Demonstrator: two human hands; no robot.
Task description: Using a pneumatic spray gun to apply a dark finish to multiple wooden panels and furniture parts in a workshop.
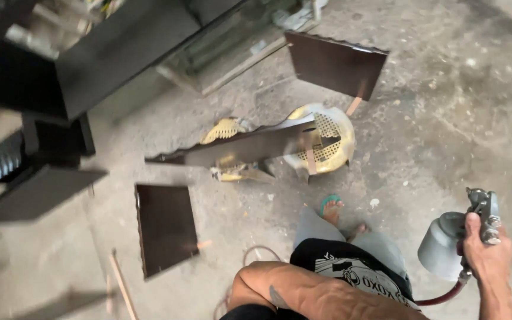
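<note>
The right hand (486, 249) is wrapping its grip tightly around a spray gun (466, 237), at lower right, standing roughly upright with its grey cup (440, 246) toward the body. The left hand's grip is hidden. A long dark board (238, 148) is lying across a yellow stool (327, 139), with dark panels (166, 228) resting on the floor (445, 118).

a long board (250, 147) lay across two stools (322, 137); one panel (166, 228) lay on the floor (445, 130) before it, another panel (336, 64) behind.
</note>
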